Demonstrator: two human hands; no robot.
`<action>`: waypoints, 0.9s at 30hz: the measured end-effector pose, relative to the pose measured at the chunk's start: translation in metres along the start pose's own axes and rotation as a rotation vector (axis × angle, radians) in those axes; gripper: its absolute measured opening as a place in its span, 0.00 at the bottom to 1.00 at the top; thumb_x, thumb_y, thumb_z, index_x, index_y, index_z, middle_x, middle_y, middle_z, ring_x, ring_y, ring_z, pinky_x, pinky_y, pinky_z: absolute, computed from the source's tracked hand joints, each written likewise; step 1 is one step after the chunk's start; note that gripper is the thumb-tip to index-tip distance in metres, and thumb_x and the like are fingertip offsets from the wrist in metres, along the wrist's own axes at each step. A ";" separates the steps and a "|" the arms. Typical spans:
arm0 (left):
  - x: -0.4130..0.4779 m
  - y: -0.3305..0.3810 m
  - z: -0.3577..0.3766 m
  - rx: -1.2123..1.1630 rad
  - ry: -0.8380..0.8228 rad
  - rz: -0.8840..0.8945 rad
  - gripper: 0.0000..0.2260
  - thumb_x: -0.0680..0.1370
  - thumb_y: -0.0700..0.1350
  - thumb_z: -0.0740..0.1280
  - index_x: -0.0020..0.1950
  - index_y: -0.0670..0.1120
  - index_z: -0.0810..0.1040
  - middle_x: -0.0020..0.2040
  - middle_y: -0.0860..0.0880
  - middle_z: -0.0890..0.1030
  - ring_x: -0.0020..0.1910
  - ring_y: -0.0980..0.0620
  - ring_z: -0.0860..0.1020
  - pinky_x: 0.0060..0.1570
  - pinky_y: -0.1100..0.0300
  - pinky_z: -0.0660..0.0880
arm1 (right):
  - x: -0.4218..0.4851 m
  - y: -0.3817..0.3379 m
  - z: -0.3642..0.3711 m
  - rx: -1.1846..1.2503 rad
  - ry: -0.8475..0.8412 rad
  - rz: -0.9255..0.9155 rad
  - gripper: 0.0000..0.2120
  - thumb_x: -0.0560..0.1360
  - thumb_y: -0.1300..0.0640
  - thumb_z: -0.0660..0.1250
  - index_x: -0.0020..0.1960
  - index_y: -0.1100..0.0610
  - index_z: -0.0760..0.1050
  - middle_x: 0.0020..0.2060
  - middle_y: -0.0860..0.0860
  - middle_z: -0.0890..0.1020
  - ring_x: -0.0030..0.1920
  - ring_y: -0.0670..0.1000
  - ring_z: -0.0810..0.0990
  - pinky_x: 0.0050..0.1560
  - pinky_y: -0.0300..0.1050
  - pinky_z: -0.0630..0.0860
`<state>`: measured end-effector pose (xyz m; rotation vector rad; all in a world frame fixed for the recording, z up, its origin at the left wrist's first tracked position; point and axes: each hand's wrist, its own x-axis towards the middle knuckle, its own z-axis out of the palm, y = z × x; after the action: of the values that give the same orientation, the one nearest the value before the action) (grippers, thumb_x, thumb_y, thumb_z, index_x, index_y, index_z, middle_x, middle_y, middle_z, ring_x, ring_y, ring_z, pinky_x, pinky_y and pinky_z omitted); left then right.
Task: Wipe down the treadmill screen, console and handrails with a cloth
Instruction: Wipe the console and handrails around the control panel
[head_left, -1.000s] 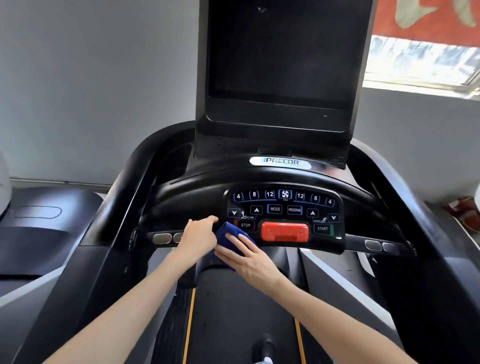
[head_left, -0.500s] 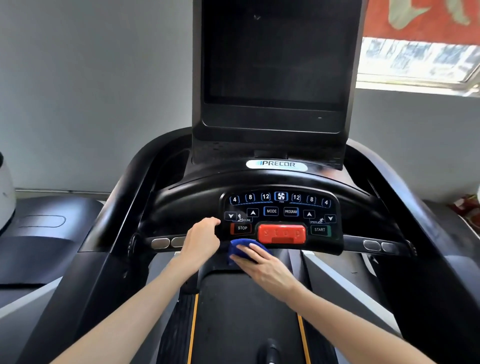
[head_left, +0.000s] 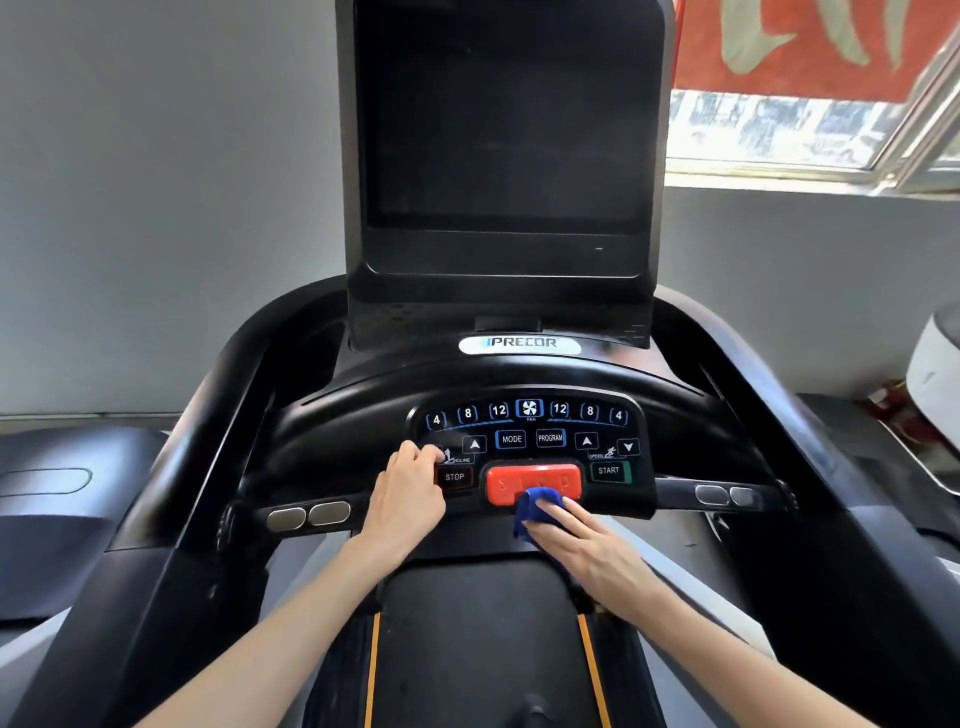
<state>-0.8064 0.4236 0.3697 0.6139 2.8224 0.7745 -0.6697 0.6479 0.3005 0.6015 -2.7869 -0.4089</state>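
Note:
A black treadmill stands in front of me with a dark screen (head_left: 501, 130) above a curved console (head_left: 524, 431) of lit buttons. My right hand (head_left: 587, 551) presses a folded blue cloth (head_left: 535, 506) with straight fingers against the lower edge of the red stop bar (head_left: 530, 480). My left hand (head_left: 410, 499) grips the console's left edge beside the STOP button (head_left: 454, 476), fingers curled over it. Black handrails run down the left (head_left: 171, 467) and the right (head_left: 831, 467). The short front bar carries silver grip sensors (head_left: 309, 516).
The running belt (head_left: 478, 649) with orange side lines lies below my arms. A grey wall is behind the treadmill, and a window (head_left: 779, 130) sits at the upper right. Another machine's dark deck (head_left: 47, 493) is on the left; a white object (head_left: 935, 374) is at the right.
My right hand has slid the blue cloth to the right, from below the STOP button to the red stop bar. My left hand has stayed on the console's left edge.

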 end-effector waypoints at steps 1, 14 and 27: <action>0.001 0.002 0.001 0.004 0.010 0.010 0.19 0.74 0.34 0.59 0.62 0.47 0.73 0.55 0.47 0.71 0.57 0.46 0.72 0.57 0.51 0.71 | 0.005 -0.005 -0.002 0.033 0.012 0.016 0.19 0.75 0.59 0.55 0.63 0.59 0.75 0.59 0.48 0.78 0.73 0.55 0.60 0.74 0.50 0.50; -0.007 0.032 0.021 0.658 -0.109 0.591 0.24 0.53 0.43 0.77 0.49 0.48 0.84 0.54 0.51 0.83 0.42 0.50 0.79 0.39 0.57 0.76 | 0.002 -0.008 -0.011 0.033 0.001 0.123 0.18 0.75 0.60 0.53 0.54 0.58 0.80 0.49 0.49 0.81 0.65 0.52 0.73 0.75 0.49 0.47; -0.004 0.045 0.017 0.787 -0.153 0.637 0.24 0.75 0.39 0.60 0.71 0.37 0.63 0.72 0.44 0.61 0.64 0.43 0.65 0.59 0.51 0.64 | -0.026 0.003 0.003 -0.012 -0.055 0.103 0.21 0.74 0.58 0.54 0.62 0.59 0.77 0.61 0.49 0.77 0.72 0.50 0.62 0.75 0.47 0.44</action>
<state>-0.7828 0.4645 0.3786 1.6329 2.7059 -0.3865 -0.6491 0.6622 0.2939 0.4485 -2.8503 -0.4264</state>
